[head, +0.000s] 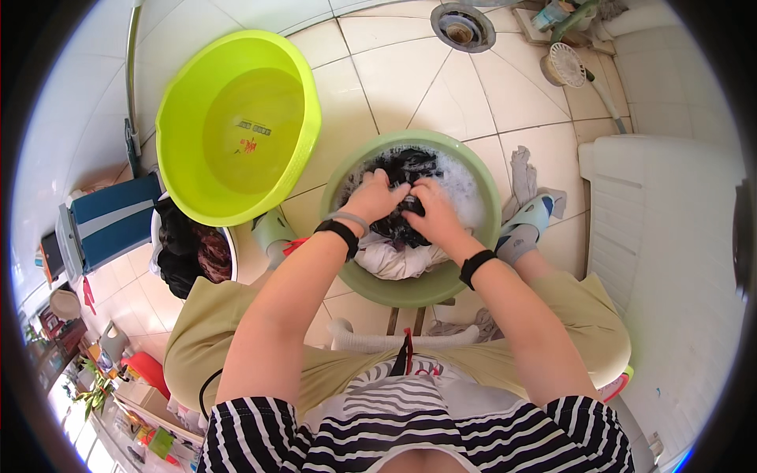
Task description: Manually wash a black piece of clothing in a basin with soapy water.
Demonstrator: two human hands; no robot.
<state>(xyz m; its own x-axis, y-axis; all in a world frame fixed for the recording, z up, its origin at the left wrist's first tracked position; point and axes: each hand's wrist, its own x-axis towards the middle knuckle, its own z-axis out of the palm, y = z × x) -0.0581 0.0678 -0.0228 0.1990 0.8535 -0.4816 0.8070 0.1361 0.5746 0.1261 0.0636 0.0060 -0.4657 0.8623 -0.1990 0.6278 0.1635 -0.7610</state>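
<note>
A green plastic basin [378, 290] stands between my feet, with soapy water and foam inside. Wet black cloth [408, 165] lies in it under both hands, and white cloth [393, 260] is bunched at the near side. My left hand [375, 198] rests on the left part of the black cloth, fingers curled over it. Close beside it, my right hand [434, 213] grips the cloth's right part between thumb and fingers. The two hands nearly touch. Foam and cloth partly hide the fingertips.
A larger lime-green basin [236, 53] holding water is at the upper left. Below it are a pail of dark clothes [207, 251] and a blue folding stool [115, 216]. A floor drain [463, 28] lies ahead, a grey cloth [523, 177] by my right foot, and a white tub [662, 224] at right.
</note>
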